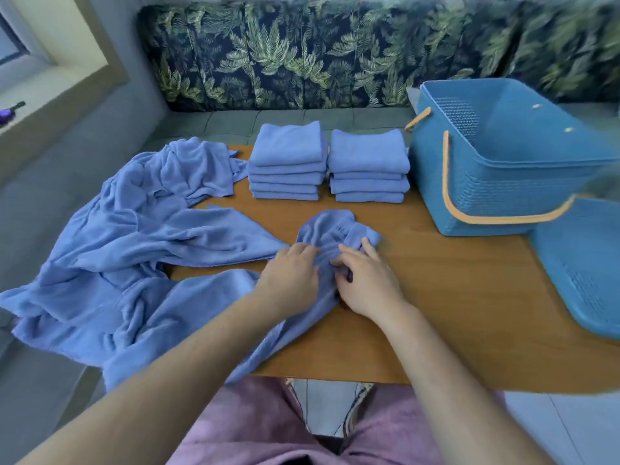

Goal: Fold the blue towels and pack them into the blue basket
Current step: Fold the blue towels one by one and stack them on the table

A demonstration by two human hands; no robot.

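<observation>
Left hand (290, 276) presses palm-down, fingers flat, on the crumpled blue terry towel (330, 236). Beside it, the right hand (365, 280) pinches the bunched cloth. The towel's length trails back under the left wrist. Beyond the fingertips stand folded blue towel stacks (287, 152), and far right of the right hand is the blue woven-plastic basket (486, 196).

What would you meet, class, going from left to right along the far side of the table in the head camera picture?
A heap of unfolded towels → left stack of folded towels → right stack of folded towels → blue basket. The lid overlaps the basket, so it is left out.
</observation>
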